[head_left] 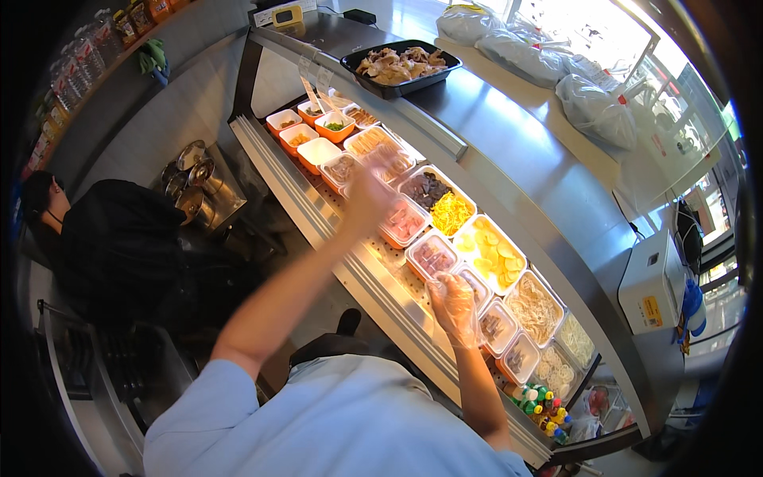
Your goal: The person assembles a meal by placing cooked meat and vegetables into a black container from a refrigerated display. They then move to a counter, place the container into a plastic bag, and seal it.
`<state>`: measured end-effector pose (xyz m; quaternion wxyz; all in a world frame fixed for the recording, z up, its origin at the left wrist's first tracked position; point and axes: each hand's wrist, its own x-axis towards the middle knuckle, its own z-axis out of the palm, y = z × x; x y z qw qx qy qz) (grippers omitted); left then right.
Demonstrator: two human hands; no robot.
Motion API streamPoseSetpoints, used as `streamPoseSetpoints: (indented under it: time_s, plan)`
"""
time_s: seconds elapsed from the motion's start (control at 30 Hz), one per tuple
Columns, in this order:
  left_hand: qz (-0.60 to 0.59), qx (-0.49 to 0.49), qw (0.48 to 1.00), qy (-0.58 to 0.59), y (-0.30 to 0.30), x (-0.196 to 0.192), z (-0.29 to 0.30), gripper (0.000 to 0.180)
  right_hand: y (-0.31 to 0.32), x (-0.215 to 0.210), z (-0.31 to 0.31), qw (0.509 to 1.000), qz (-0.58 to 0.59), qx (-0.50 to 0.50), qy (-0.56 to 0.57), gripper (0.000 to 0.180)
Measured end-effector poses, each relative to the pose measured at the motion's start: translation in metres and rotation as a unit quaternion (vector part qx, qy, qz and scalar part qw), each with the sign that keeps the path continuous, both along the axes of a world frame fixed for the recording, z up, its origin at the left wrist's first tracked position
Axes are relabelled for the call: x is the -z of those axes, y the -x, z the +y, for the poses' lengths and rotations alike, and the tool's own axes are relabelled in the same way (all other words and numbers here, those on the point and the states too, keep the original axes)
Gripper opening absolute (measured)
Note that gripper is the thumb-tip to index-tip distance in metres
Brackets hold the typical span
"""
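Note:
My left hand (367,197), in a clear glove, reaches far out over the row of food tubs; it is blurred, and I cannot make out whether it holds anything. It hovers above a tub of pink sliced meat (405,222), next to a tub of dark pieces (427,189) and yellow shreds (453,213). My right hand (454,307), also gloved, is nearer to me with loosely bent fingers. It touches the near corner of another meat tub (433,254) and nothing shows in it.
Orange-rimmed tubs (318,149) fill the far end of the steel prep rail (373,290), and tubs of noodles (534,306) the near end. A black tray of food (401,63) and plastic bags (596,111) sit on the upper counter. Small bottles (540,405) stand at the right. A person in black (119,238) works at the left by steel pots (195,183).

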<state>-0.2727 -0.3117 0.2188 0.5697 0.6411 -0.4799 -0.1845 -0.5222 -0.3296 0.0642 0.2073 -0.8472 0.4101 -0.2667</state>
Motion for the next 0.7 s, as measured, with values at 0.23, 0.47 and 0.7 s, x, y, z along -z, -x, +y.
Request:
streamPoseSetpoints:
  time_s: [0.23,0.47,0.7]
  plan:
    - [0.326,0.023,0.940,-0.096,-0.197,-0.116,-0.080,0.032,-0.008,0.012,0.013,0.991,-0.090,-0.025,-0.096,0.020]
    - [0.343,0.067,0.921,-0.174,-0.208,-0.118,-0.085,0.033,-0.022,0.050,0.007,0.986,-0.082,-0.054,-0.135,0.022]
    - [0.223,0.165,0.955,-0.107,-0.228,-0.116,-0.071,0.021,-0.086,0.037,-0.004,0.967,-0.057,-0.089,-0.230,0.021]
